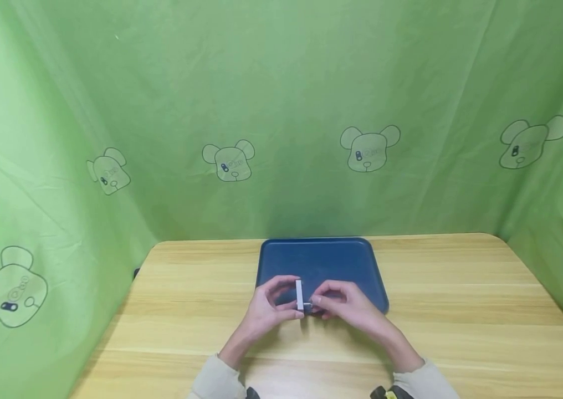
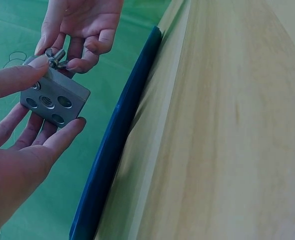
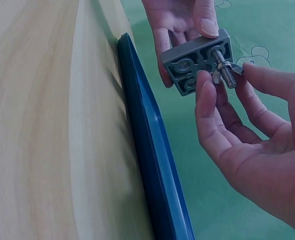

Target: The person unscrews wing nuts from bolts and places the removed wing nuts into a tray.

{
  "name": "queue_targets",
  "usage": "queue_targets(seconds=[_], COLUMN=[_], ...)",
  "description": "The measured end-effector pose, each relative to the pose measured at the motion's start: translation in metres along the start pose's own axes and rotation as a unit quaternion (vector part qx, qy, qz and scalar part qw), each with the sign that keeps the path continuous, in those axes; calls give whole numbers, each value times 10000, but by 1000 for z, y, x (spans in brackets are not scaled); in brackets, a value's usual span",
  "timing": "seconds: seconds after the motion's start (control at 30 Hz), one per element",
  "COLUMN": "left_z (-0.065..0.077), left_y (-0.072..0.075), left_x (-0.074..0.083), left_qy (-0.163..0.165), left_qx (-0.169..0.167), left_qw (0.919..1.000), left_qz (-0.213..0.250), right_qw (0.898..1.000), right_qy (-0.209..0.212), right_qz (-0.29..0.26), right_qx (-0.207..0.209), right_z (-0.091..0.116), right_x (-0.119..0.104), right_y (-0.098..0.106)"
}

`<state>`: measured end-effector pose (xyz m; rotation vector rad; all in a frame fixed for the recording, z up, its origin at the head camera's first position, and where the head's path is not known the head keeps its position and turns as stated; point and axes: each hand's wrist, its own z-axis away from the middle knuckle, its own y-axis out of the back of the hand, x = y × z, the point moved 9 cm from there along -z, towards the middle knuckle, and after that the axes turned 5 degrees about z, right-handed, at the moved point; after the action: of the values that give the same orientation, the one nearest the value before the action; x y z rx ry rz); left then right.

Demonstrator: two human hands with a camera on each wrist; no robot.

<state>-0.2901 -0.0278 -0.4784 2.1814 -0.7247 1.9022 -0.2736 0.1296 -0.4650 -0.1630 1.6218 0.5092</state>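
My left hand [image 1: 267,308] grips a grey metal block [image 2: 55,97] by its edges, thumb on one edge and fingers along the opposite one. Round holes dot the face seen in the left wrist view; the other face, in the right wrist view, has moulded recesses. A threaded bolt [image 3: 230,79] sticks out of that recessed face near one corner. On the bolt sits a wing nut [image 3: 217,75], part way along the thread. My right hand [image 1: 348,303] pinches the wing nut's wings between thumb and finger. Both hands hold the block upright over the front of the blue tray.
The blue tray [image 1: 318,260] lies at the back middle of the wooden table [image 1: 201,282], its raised rim showing in both wrist views. A green curtain [image 1: 291,100] printed with bear heads surrounds the table at the back and sides.
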Motion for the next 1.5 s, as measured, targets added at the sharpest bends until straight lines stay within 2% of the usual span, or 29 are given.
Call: queue_targets(seconds=[0.63,0.87,1.17,1.5], left_z=[0,0,0,0], left_y=[1,1,-1,1], left_x=[-1,-1,1,1], left_qy=[-16,7,-48,8], left_qx=[-60,-57,-113,-53], left_qw=[10000,9999,9994,9996], left_qz=[71,131,317,276], right_qw=[9995,9997,9998,9986], right_qy=[17,86,-24,29], right_qz=[-293,-188,-115,-413], right_qx=[-139,-134,-174,-320], right_z=[2,1,2,2], right_x=[1,0,3,2], right_y=[-2,-2,-2,-5])
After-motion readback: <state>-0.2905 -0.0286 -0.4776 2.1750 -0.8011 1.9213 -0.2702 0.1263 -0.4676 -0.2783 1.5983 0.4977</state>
